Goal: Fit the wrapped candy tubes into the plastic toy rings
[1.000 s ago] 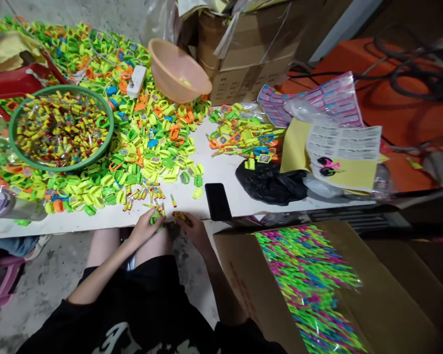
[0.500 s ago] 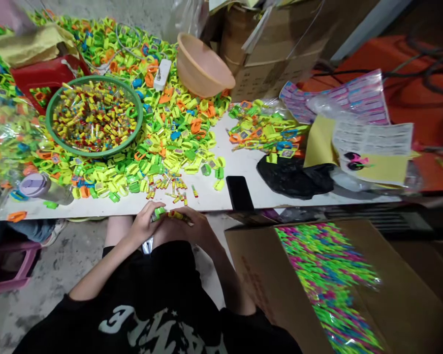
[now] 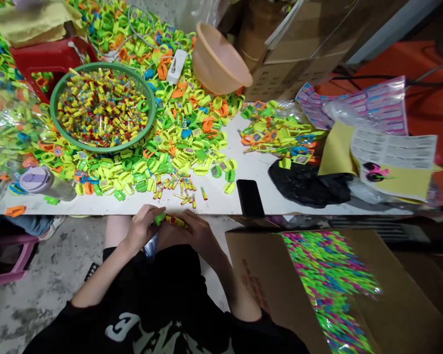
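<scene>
Above my lap, just off the table's front edge, my left hand (image 3: 143,227) is closed on a small green plastic toy piece (image 3: 160,218). My right hand (image 3: 198,230), close beside it, pinches several small yellow-and-red tubes (image 3: 176,222). The held pieces nearly meet between the hands; whether they touch, I cannot tell. On the table ahead lies a loose group of the same yellow-and-red tubes (image 3: 182,189). Behind it spreads a heap of green, yellow, orange and blue plastic toy pieces (image 3: 203,142). A green basket (image 3: 151,115) full of the tubes rests on that heap.
A phone (image 3: 250,197) lies near the table edge, with a black plastic bag (image 3: 310,187) to its right. A lidded cup (image 3: 47,183) stands at left. Further back are a peach basin (image 3: 221,61) and a red stool (image 3: 51,61). An open carton (image 3: 266,265) sits below right.
The camera view has shifted, so the table things appear further right. My hands stay close together over my lap, still holding the green piece and the tubes.
</scene>
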The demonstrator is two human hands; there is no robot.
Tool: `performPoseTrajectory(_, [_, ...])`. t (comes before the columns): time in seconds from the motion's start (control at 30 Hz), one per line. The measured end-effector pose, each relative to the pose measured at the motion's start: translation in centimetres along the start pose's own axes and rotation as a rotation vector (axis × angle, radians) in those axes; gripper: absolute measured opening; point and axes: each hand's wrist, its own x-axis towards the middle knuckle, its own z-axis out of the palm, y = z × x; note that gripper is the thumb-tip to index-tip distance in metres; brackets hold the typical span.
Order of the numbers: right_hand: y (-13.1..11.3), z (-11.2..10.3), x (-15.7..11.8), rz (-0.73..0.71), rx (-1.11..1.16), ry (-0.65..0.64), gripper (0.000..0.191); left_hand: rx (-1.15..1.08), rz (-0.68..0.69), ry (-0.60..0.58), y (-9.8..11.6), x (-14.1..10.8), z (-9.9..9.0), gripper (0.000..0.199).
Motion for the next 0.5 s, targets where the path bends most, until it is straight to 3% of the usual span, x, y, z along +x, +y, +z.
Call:
performPoseTrajectory(0.27, [0.5, 0.1, 0.6, 0.062, -0.001, -0.028, 0.024, 0.052, 0.012, 0.011, -1.8, -0.3, 0.5, 0.035])
performPoseTrajectory(0.5, [0.9, 0.1, 0.6, 0.094, 0.028, -0.082, 0.023, 0.216, 0.085, -0.064, -2.1, -0.2, 0.7, 0.029])
